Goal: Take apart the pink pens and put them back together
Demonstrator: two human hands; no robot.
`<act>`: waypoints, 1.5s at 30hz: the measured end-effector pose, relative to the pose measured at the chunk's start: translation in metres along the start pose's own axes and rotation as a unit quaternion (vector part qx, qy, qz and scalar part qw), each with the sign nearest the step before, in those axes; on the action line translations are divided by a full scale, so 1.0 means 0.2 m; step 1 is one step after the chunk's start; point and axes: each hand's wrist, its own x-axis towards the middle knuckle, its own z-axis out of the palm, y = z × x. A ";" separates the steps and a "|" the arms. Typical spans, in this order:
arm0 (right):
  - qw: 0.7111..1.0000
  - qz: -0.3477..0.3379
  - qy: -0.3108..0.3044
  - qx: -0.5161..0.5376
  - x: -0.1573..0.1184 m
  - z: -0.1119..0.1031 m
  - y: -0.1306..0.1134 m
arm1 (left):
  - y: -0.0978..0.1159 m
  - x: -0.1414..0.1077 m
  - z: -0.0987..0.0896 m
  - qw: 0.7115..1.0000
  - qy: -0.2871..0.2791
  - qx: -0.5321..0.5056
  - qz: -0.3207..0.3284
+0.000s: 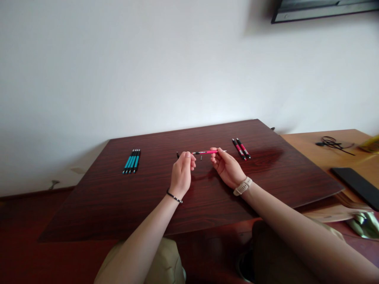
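Note:
A pink and black ballpoint pen (206, 152) spans the gap between my hands, lying roughly level above the table. My right hand (227, 167) pinches its pink end between thumb and fingers, and a thin pale tip sticks out past them. My left hand (181, 169) is closed at the pen's other end, its fingers curled. A short black piece (178, 155) shows just beyond my left hand; whether that hand holds it I cannot tell. A tiny metallic piece (201, 158) rests on the tabletop below the pen.
Several turquoise and black pens (132, 161) lie side by side on the dark wooden table (142, 209), at left. Two pink and black pens (241, 148) lie at right. Beyond, a lighter table (314, 157) bears a black cable (333, 143) and a flat black object (355, 185).

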 end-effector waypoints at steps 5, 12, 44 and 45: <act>0.999 -0.022 0.006 -0.029 -0.03 0.04 -0.01 | -0.03 0.04 -0.06 0.997 -0.040 -0.045 -0.057; 0.998 -0.015 0.005 -0.055 -0.05 0.06 0.00 | -0.05 0.05 -0.05 0.988 -0.071 -0.105 -0.082; 0.998 -0.012 0.006 -0.054 -0.05 0.06 0.01 | -0.06 0.05 -0.10 0.995 -0.095 -0.031 -0.019; 0.998 -0.013 0.007 -0.054 -0.05 0.06 0.01 | -0.06 0.05 -0.10 0.995 -0.097 -0.029 -0.017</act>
